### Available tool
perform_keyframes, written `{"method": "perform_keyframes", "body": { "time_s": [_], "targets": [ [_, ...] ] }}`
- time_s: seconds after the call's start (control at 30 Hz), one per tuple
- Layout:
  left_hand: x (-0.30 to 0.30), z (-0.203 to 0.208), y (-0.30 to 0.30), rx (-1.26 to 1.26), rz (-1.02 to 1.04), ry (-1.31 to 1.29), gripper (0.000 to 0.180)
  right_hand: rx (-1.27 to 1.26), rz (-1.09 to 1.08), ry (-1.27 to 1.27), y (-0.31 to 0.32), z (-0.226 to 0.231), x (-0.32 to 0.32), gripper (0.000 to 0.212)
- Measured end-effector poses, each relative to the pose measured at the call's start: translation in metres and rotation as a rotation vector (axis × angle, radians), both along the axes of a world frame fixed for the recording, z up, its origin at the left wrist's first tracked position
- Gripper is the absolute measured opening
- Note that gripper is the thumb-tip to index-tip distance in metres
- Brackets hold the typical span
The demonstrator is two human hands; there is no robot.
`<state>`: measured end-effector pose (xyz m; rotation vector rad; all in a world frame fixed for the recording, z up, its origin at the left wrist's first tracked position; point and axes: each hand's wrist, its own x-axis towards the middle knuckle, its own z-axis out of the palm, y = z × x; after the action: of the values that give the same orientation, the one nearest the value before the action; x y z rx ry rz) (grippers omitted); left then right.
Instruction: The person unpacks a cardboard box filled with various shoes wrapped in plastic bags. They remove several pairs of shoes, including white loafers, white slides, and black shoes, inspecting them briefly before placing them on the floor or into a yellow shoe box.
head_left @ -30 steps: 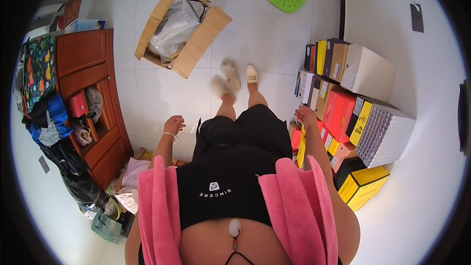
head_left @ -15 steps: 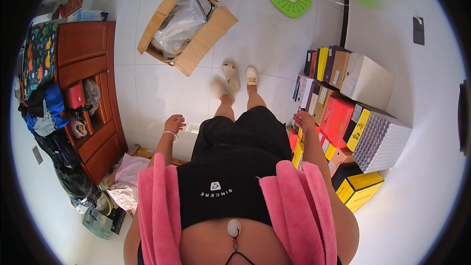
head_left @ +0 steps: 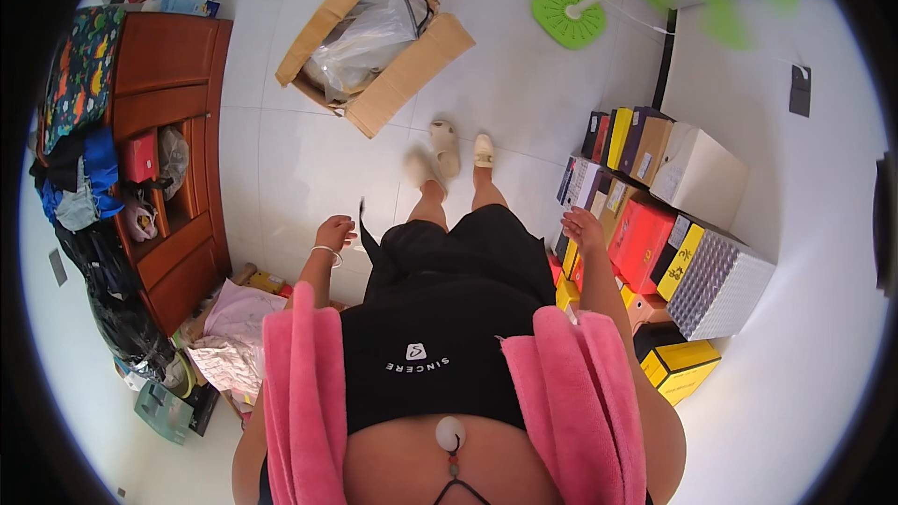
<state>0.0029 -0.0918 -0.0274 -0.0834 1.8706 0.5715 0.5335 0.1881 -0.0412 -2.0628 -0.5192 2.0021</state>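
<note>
The person stands on white floor (head_left: 281, 168) beside stacked boxes (head_left: 655, 215). The right hand (head_left: 582, 226) hangs loosely open just beside the boxes; the left hand (head_left: 335, 231), curled, hangs well apart from them, toward a wooden cabinet (head_left: 178, 65).

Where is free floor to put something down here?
Bare tile lies between the wooden cabinet and the open cardboard box, and beyond the slippers toward the green fan base. Crowded: stacked boxes by the right hand; clothes heap below the left hand.
</note>
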Motion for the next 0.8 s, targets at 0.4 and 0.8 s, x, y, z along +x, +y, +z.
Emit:
{"method": "perform_keyframes", "body": {
  "time_s": [0.4,0.8],
  "targets": [
    [-0.011,-0.019,-0.046,-0.01,0.089,-0.076,0.03,0.019,0.15,-0.145,0.006,0.025,-0.038,0.038],
    [-0.051,-0.079,-0.1,-0.047,0.167,-0.133,0.027,-0.002,0.381,-0.252,-0.048,0.061,-0.06,0.034]
  ]
}}
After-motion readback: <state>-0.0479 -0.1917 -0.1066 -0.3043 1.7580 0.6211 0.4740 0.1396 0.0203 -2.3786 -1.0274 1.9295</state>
